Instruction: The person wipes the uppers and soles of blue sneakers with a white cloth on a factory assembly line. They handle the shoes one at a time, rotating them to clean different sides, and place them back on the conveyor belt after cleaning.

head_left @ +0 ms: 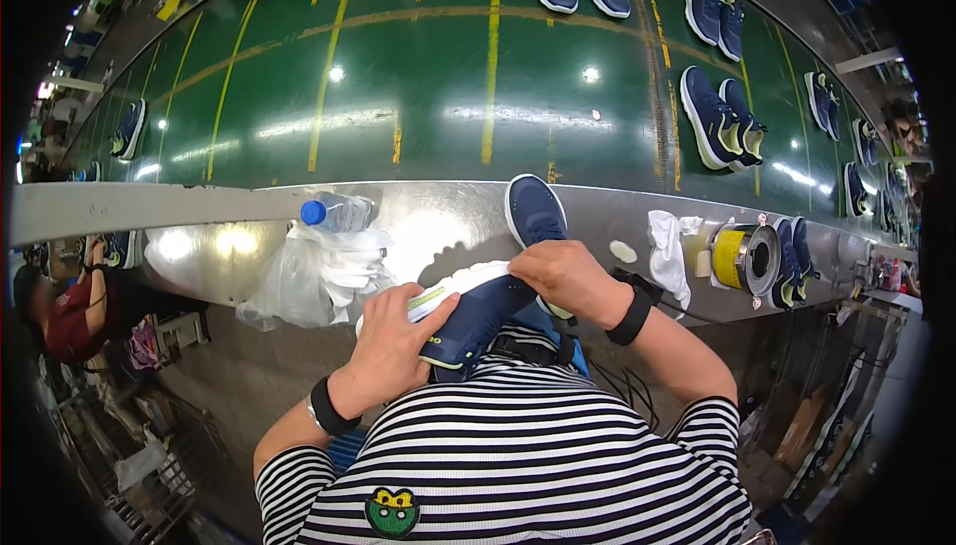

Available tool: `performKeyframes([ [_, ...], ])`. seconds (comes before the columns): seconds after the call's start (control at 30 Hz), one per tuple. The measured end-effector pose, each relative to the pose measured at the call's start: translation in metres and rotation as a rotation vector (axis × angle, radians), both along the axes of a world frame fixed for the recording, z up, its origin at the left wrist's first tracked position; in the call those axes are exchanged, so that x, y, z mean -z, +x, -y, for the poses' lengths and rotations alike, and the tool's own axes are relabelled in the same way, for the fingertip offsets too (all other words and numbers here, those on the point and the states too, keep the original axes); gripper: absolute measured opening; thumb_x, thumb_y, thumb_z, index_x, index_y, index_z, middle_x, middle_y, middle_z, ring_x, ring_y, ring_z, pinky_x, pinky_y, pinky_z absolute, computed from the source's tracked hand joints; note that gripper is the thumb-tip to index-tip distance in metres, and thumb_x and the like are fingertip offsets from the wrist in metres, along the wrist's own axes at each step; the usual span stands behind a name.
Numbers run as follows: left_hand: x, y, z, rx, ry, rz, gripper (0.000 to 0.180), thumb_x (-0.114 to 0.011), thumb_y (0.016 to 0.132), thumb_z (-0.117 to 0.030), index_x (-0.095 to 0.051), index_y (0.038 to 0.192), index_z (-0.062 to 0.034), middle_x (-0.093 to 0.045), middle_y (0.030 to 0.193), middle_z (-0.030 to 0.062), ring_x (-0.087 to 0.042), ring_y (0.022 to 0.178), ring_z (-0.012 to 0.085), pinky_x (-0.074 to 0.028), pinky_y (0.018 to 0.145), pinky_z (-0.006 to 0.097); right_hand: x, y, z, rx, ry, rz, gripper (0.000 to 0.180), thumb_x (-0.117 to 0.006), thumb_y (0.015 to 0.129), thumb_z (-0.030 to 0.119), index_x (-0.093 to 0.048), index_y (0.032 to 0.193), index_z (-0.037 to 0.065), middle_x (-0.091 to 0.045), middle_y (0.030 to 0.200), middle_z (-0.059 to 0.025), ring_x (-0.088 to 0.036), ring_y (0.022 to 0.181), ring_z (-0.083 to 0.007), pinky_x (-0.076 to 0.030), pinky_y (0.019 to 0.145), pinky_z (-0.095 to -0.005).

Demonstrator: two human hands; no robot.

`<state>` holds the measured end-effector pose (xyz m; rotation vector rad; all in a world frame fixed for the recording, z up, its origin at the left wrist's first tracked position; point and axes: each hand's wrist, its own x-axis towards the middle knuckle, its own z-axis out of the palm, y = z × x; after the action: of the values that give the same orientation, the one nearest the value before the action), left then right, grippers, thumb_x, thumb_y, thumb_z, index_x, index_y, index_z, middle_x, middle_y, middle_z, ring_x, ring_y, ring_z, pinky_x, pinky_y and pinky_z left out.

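Note:
A navy sneaker (482, 318) with a white sole is tilted on its side close to my body, its sole facing away from me. My left hand (386, 344) grips it around one end, thumb across the side of the sole. At the other end, the closed fingertips of my right hand (570, 278) pinch the sole's edge; whether something small is between them is hidden. Just beyond my right hand, a second navy sneaker (537, 209) stands on the metal ledge (448, 217), its toe pointing away; my hand partly covers its heel.
The green conveyor belt (438, 77) beyond the ledge carries several navy sneaker pairs. A clear bottle with a blue cap (314, 213) and white cloths (334, 261) lie left. Rightward are a white rag (665, 251), a yellow-labelled can (732, 258) and more sneakers (792, 251). Another person (75, 316) sits far left.

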<state>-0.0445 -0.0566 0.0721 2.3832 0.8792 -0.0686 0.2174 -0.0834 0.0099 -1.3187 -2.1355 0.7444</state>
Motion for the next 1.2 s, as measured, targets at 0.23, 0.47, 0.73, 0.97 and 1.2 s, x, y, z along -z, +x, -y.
performKeyframes([
  [0.23,0.011,-0.015,0.005,0.014,-0.097,-0.004,0.070,-0.061,0.059,-0.003,-0.050,0.127,-0.0151,-0.045,0.114,0.0230,-0.043,0.105,0.0354,-0.033,0.088,0.044,0.000,-0.012,0.000,-0.230,-0.084,0.153,0.008,-0.055,0.066,0.001,-0.053,0.074,0.002,-0.054,0.067,-0.0106,-0.059,0.068,-0.0288,-0.047,0.062,-0.0372],
  [0.47,0.016,-0.020,0.005,0.012,-0.139,-0.007,0.067,-0.061,0.060,-0.004,-0.051,0.126,-0.0142,-0.046,0.113,0.0234,-0.044,0.104,0.0360,-0.033,0.089,0.044,0.004,-0.022,-0.002,-0.301,-0.033,0.230,0.004,-0.056,0.069,0.006,-0.054,0.069,0.003,-0.056,0.069,-0.0100,-0.060,0.071,-0.0268,-0.048,0.062,-0.0363],
  [0.73,0.018,-0.026,0.005,-0.029,-0.173,0.009,0.066,-0.061,0.062,-0.004,-0.051,0.126,-0.0142,-0.045,0.114,0.0237,-0.044,0.104,0.0369,-0.034,0.090,0.044,0.017,-0.030,0.011,0.069,-0.055,-0.070,0.005,-0.061,0.070,0.006,-0.057,0.073,0.005,-0.056,0.068,-0.0072,-0.058,0.065,-0.0242,-0.047,0.059,-0.0333],
  [0.97,0.023,-0.031,0.001,-0.051,-0.219,0.008,0.068,-0.060,0.061,-0.002,-0.050,0.127,-0.0145,-0.044,0.116,0.0237,-0.043,0.105,0.0379,-0.033,0.091,0.044,0.010,-0.028,0.020,0.405,-0.284,-0.345,0.004,-0.060,0.075,0.004,-0.058,0.077,0.002,-0.057,0.069,-0.0080,-0.057,0.059,-0.0192,-0.046,0.057,-0.0295],
  [1.2,0.027,-0.042,-0.005,-0.086,-0.237,0.055,0.071,-0.058,0.059,0.000,-0.049,0.128,-0.0156,-0.043,0.117,0.0230,-0.042,0.106,0.0389,-0.033,0.092,0.044,-0.002,0.010,0.070,0.606,-0.455,-0.214,0.012,-0.052,0.083,0.009,-0.052,0.073,0.001,-0.052,0.066,-0.0096,-0.053,0.060,-0.0237,-0.041,0.055,-0.0337],
])
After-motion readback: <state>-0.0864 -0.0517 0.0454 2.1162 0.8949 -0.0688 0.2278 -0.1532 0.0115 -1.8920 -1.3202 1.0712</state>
